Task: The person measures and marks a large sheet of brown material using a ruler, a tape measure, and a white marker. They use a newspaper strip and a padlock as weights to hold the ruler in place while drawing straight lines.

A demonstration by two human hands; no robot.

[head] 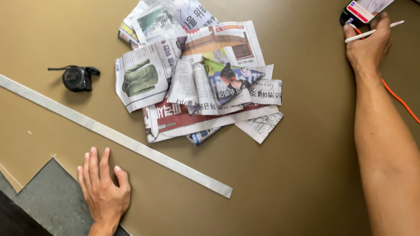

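A broad olive-brown sheet (306, 175) covers the floor, its near corner cut in a stepped notch that bares dark grey flooring (48, 196) beneath. The left hand (104, 192) lies flat and open, palm down, fingers together and pointing away, resting on the sheet right at the notch's edge and gripping nothing. Just beyond its fingertips a long, flat, pale grey metal straightedge (118, 137) runs diagonally across the sheet from the far left towards the middle. Past the straightedge, a loose pile of crumpled and folded newspaper pages (197, 78) sits near the centre, with a small black tape measure (77, 78) well apart to its left. The right hand (367, 46), at the end of an outstretched bare arm, is up at the far right corner, fingers closed around a thin white pen (372, 32) and touching a smartphone (365, 9) with a lit screen. An orange cord (400, 100) trails from beneath that hand across the sheet towards the right edge. The two hands are well apart.
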